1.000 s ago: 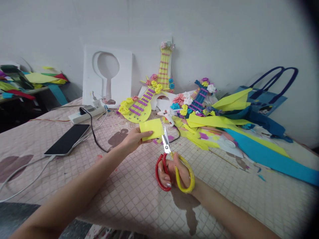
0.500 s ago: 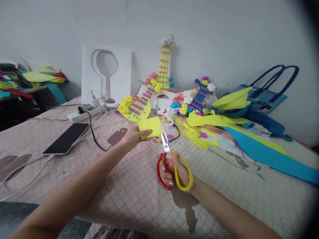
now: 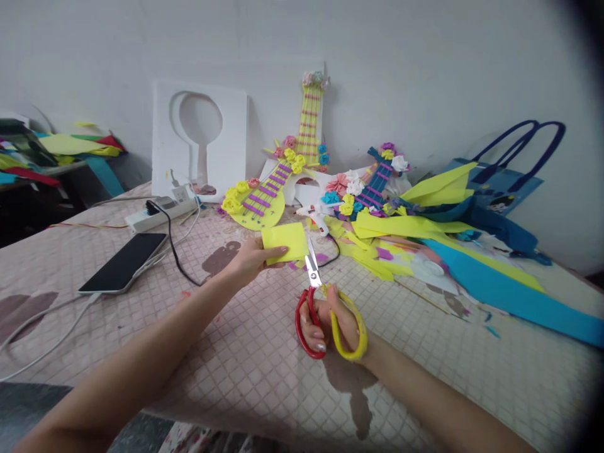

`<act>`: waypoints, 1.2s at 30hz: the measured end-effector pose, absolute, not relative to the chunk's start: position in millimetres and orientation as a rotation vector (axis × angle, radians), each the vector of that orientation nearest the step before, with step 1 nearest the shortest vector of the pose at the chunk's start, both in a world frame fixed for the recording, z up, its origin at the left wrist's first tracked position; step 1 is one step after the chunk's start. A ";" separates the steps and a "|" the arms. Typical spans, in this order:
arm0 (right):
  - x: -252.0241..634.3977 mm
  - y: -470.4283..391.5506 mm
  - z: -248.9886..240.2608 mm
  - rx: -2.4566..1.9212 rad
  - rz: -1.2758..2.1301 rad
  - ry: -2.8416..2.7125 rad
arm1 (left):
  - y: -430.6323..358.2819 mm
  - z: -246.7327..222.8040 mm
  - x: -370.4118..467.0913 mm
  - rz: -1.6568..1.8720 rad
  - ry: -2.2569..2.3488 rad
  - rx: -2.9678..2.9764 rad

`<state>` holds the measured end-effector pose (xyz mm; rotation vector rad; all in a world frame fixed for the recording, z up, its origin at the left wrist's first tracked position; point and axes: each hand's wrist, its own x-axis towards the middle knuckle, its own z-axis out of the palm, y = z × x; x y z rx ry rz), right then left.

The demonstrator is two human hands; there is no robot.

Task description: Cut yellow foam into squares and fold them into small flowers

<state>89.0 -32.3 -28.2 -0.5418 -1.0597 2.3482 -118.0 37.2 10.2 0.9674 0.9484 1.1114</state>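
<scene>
Two-handed, working above a diamond-patterned tablecloth (image 3: 245, 365). On the left, seeing a dark-screened smartphone (image 3: 123, 263) lying flat near a white power strip (image 3: 139, 220), presumably for charging. Next, holding up a yellow paper square (image 3: 292, 236) by its near-left side, probably to leave the right edge free for blades; pinching it narrowly in the left hand (image 3: 251, 258), thumb on top, fingers beneath. Then, pointing red-and-yellow-handled scissors (image 3: 314, 275) away from the body, just beside that right edge; clasping both handles in the right hand (image 3: 346, 327), blades slightly parted; being unable to tell any contact between blade and paper. Farther right, seeing a blue paper strip (image 3: 509, 289) trailing across the tablecloth, perhaps lying there to give both hands room.
</scene>
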 end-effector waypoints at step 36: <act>89.5 -31.7 -26.1 -0.465 2.327 -1.064 | 33.1 3.8 -111.3 1.030 0.922 1.007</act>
